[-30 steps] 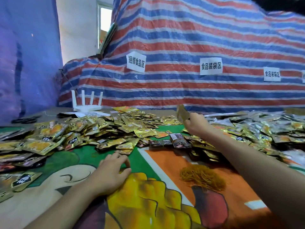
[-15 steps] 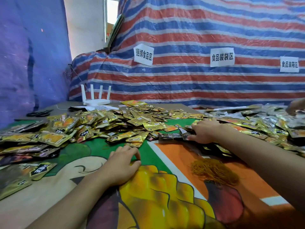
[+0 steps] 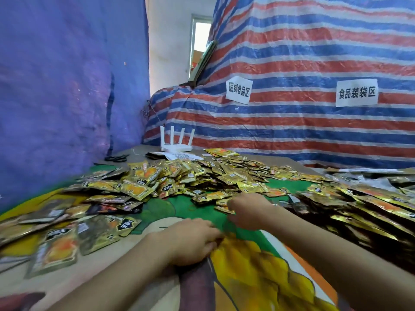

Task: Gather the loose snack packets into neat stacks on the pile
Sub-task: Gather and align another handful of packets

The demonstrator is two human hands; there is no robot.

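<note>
A big heap of gold snack packets [image 3: 202,176] covers the middle of the printed cloth [image 3: 247,265]. More gold and dark packets [image 3: 370,205] are banked up on the right, and loose larger ones [image 3: 56,243] lie flat at the near left. My left hand [image 3: 193,241] rests on the cloth with loosely curled fingers and holds nothing. My right hand [image 3: 249,212] sits knuckles up at the heap's near edge, its curled fingers against a few gold packets [image 3: 222,205]. Blur hides whether it grips one.
A white router [image 3: 176,142] with upright antennas stands at the back on some papers [image 3: 179,156], and black scissors [image 3: 116,157] lie left of it. A striped tarpaulin [image 3: 314,52] with paper labels rises behind, with a blue sheet [image 3: 56,86] on the left.
My right hand lowered the raised packet to the right-hand packets, then moved left to the main heap's near edge. The view swung left. My left hand stayed on the cloth.
</note>
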